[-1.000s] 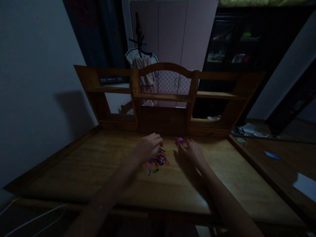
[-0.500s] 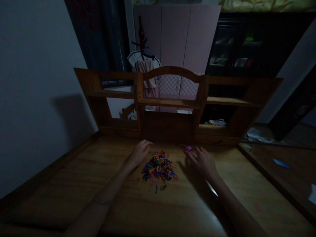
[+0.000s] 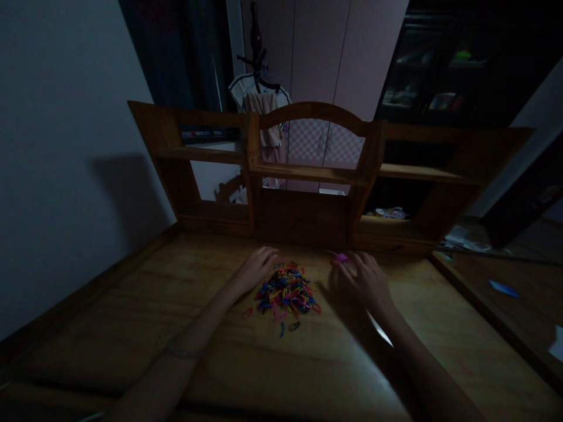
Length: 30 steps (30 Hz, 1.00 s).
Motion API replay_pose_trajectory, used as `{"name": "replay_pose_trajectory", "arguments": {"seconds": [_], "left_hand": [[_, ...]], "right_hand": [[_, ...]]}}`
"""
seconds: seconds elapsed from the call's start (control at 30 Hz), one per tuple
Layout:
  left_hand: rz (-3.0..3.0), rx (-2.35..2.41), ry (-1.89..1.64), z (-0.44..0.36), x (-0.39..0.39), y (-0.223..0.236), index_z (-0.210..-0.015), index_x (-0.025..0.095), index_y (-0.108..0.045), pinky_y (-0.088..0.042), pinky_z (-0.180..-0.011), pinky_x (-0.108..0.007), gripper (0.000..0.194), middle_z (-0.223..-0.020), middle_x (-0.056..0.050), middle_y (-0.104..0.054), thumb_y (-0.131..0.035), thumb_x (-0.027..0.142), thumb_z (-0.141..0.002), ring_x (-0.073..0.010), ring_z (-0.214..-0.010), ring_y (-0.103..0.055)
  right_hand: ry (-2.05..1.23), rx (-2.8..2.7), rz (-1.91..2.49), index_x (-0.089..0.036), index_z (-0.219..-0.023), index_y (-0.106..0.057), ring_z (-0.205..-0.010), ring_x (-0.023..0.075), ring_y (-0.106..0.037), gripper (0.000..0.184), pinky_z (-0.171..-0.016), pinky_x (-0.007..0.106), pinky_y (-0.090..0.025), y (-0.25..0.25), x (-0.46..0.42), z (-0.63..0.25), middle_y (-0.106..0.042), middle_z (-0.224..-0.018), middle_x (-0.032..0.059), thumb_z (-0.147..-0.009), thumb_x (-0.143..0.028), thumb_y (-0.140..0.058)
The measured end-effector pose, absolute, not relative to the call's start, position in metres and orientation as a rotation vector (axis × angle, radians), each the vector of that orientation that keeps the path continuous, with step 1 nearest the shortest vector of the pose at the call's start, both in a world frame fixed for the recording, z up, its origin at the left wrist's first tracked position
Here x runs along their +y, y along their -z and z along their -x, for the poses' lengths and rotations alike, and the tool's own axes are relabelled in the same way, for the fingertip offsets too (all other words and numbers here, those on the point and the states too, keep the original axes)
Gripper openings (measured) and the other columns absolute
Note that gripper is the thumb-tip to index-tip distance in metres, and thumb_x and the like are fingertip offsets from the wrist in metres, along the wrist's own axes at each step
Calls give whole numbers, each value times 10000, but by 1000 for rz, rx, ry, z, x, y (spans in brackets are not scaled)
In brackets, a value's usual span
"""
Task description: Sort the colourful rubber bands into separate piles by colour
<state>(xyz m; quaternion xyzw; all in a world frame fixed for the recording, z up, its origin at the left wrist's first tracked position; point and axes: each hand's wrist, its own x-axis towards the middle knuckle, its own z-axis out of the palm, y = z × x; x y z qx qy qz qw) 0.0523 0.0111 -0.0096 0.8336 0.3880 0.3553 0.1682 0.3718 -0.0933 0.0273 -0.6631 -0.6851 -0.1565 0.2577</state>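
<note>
A heap of small loops (image 3: 288, 291) in red, yellow, blue, pink and black lies on the wooden desk, with a few strays around it. Along the heap's left edge rests my left hand (image 3: 257, 266), fingers stretched toward the far side. My right hand (image 3: 364, 280) hovers or rests low over the desk to the right of the heap, fingers loosely apart. Just beyond its thumb and index finger sits a small purple object (image 3: 341, 257) with a thin tail; its kind is unclear. Whether the fingertips touch it is hard to see. Neither hand shows anything held.
A wooden shelf unit (image 3: 308, 171) stands along the desk's back edge. To the left is a white wall (image 3: 65, 146). The raised desk edge (image 3: 484, 316) runs down the right, with a blue flat item (image 3: 503, 288) beyond it. Clothes (image 3: 264, 111) hang on a stand behind.
The view has tilted down slightly, so the shelf sits higher in the picture. Both hands keep nearly the same place beside the heap and the purple object.
</note>
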Motion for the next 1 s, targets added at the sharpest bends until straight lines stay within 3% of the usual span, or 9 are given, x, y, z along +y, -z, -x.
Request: {"name": "replay_pose_trajectory", "arguments": {"seconds": [0.23, 0.33, 0.5, 0.8, 1.0], "left_hand": [[-2035, 1044, -829, -58, 6, 16, -1405, 224, -465, -231, -1181, -379, 542, -1466, -49, -453, -293, 528, -991, -201, -1371, -386], [-1880, 957, -866, -67, 9, 19, -1393, 216, -474, -289, -1155, -363, 546, -1456, -62, -466, -265, 528, -996, -197, -1342, -433], [-1730, 878, -921, -91, 20, 25, -1331, 170, -521, -344, -1117, -368, 551, -1401, -98, -520, -321, 544, -979, -215, -1302, -478], [-1726, 735, -823, -135, 4, 20, -1295, 124, -560, -379, -1064, -418, 589, -1147, -114, -680, -353, 560, -958, -242, -1115, -596], [-1777, 710, -902, -149, -28, 14, -1187, 128, -642, -370, -1078, -382, 516, -1236, -104, -639, -402, 521, -952, -250, -1179, -558]], "right_hand": [[223, -2021, 1654, -216, -1303, -541, -1183, 265, -491, 405, -958, 373, -418, -30, -101, -333, -544, -1286, 122, -977, -424, -423], [203, -2096, 1718, -187, -1223, -591, -1123, 282, -515, 374, -948, 396, -404, -20, -98, -323, -583, -1186, 145, -968, -417, -443], [27, -2141, 1653, -190, -1004, -661, -974, 225, -563, 312, -890, 337, -408, -10, -91, -318, -611, -1013, 100, -972, -419, -451], [-424, -2060, 1361, -202, -1015, -698, -838, 166, -640, 299, -736, 247, -432, -13, -97, -307, -693, -960, 43, -965, -377, -461], [-433, -2008, 1301, -169, -972, -706, -747, 166, -640, 270, -679, 240, -432, -18, -99, -313, -714, -873, 41, -934, -290, -468]]}}
